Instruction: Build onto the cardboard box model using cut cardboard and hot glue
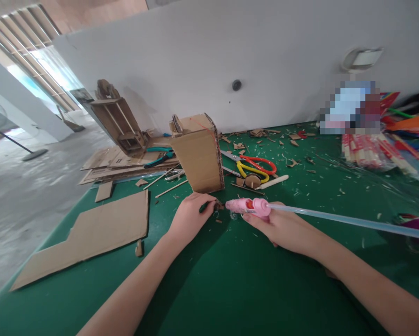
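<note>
Cardboard scrap (pixel 217 204), small and dark, sits on the green table (pixel 230 280) just in front of the base of an upright cardboard box (pixel 199 156). The left hand (pixel 190 217) comes at it from the left, thumb and forefinger drawn close together and pinching its near edge, the other fingers curled beneath. Whether the scrap already touches the box I cannot tell. Just to the right, the right hand (pixel 282 226) is wrapped around a pink glue gun (pixel 246 205) held level. Its fingers are closed about the body and the nozzle points left, very near the scrap. A long clear glue stick (pixel 335 217) runs out of the back of the gun towards the right edge of the view. Behind the gun lie a small cardboard wheel (pixel 252 181), a white stick (pixel 274 182) and red and yellow scissors (pixel 256 167), all near the box's right side. To the box's left are teal pliers (pixel 158 156) on stacked cardboard and a few thin wooden rods (pixel 171 188). Further left stands a slatted cardboard model (pixel 118 122), and a large flat cardboard sheet (pixel 90 235) lies at the table's near left. Wrapped bundles of sticks (pixel 366 151) rest at the far right, and cardboard chips are scattered over the cloth.
</note>
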`<state>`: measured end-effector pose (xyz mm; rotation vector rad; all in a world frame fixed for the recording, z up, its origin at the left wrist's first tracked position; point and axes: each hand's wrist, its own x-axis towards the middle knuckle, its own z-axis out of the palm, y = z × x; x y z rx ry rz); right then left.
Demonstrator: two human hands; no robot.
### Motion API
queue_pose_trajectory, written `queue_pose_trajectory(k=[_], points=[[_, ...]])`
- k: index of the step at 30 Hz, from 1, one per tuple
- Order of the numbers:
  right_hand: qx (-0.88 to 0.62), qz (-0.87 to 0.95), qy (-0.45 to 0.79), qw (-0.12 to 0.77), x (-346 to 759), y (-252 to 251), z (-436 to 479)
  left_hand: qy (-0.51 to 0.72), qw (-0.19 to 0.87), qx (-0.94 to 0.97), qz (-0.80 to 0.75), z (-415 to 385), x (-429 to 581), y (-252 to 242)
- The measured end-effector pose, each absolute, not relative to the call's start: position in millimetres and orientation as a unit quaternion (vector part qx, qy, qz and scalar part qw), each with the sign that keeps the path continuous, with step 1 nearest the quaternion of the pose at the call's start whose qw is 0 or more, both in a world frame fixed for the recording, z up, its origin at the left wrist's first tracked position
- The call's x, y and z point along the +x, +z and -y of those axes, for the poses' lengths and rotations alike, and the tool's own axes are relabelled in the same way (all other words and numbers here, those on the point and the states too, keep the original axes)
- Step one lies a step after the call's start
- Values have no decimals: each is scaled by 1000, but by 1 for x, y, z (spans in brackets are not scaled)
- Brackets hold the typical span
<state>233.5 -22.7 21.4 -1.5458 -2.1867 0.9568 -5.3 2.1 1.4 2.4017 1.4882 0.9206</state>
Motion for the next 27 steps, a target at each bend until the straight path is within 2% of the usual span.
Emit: queue_pose_trajectory(k=[8, 18, 27], points=[[-537, 749, 358, 150, 233, 24, 23, 306, 95, 803, -503, -1, -4, 2], [-521, 769, 325, 180, 239, 33, 27, 312, 108, 810, -484, -4, -7, 3], [-528, 750, 351, 188, 235, 29, 26, 351, 102, 816, -448, -5, -5, 1]])
